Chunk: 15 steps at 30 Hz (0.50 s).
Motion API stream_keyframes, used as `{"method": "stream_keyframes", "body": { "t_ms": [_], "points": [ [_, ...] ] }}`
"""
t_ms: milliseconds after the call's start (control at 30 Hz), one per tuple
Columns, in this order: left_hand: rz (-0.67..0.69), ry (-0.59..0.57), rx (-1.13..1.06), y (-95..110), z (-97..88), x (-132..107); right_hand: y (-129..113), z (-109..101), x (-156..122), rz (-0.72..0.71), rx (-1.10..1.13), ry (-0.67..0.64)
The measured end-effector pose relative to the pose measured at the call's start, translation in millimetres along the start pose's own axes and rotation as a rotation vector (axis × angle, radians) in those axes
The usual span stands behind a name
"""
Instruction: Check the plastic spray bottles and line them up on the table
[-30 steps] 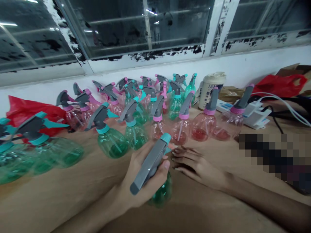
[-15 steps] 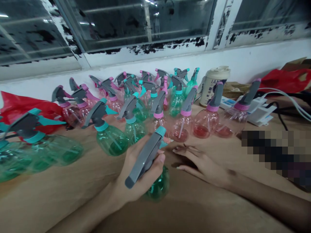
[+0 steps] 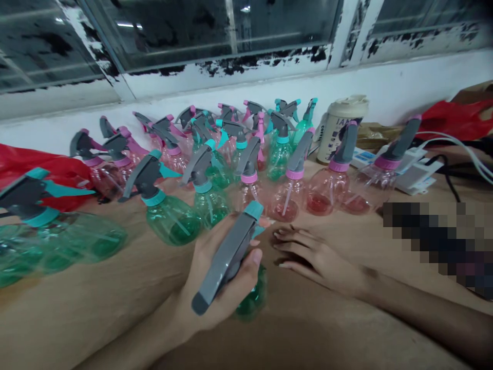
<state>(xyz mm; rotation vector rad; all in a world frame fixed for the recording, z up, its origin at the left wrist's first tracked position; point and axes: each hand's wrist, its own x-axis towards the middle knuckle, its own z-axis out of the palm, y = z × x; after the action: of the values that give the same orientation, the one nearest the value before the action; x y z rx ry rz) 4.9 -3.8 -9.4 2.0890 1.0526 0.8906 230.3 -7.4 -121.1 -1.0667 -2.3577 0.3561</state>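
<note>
- Fingers of the left hand point(image 3: 201, 267) wrap fully round the neck of a green spray bottle point(image 3: 252, 297). The thumb point(image 3: 251, 258) presses across its grey trigger head point(image 3: 227, 257).
- Right hand point(image 3: 314, 256) lies palm down on the table point(image 3: 96, 308) just beside the bottle. Its fingers point(image 3: 287, 241) are loosely spread and hold nothing, with the tips close to the teal nozzle point(image 3: 254, 209).
- The held bottle is low and near the person, tilted, with the trigger head slanting up and away. Whether its round base touches the tabletop I cannot tell.
- The body looks like thin clear plastic with nothing inside, so it is probably very light and would dent under a hard squeeze.
- Its smooth, bulging belly seems a poor place to grip. The narrow neck under the collar looks stiffer and gives the fingers a ledge.
- With so long a head on a light base, it likely tips easily when stood up.
- Other green bottles point(image 3: 171, 221) and pink bottles point(image 3: 327, 187) stand crowded beyond the hands, and a knock could topple them.
</note>
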Motion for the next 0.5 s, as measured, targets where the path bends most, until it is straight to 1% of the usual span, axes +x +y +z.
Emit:
{"method": "stream_keyframes", "body": {
  "t_ms": [67,133,267,500],
  "points": [
    [0.064,0.021,0.01,-0.3,0.0,-0.3,-0.5,-0.4,0.1,0.017,-0.002,0.003],
    [0.096,0.032,0.019,-0.4,0.2,-0.5,-1.5,-1.1,0.1,0.018,-0.004,-0.008],
    [0.114,0.045,0.006,-0.3,0.9,-0.6,-3.1,-2.5,0.3,0.041,-0.012,-0.015],
    [0.138,0.049,-0.003,-0.3,1.0,-0.2,-2.9,-2.6,0.3,0.036,-0.019,-0.031]
  ]
}}
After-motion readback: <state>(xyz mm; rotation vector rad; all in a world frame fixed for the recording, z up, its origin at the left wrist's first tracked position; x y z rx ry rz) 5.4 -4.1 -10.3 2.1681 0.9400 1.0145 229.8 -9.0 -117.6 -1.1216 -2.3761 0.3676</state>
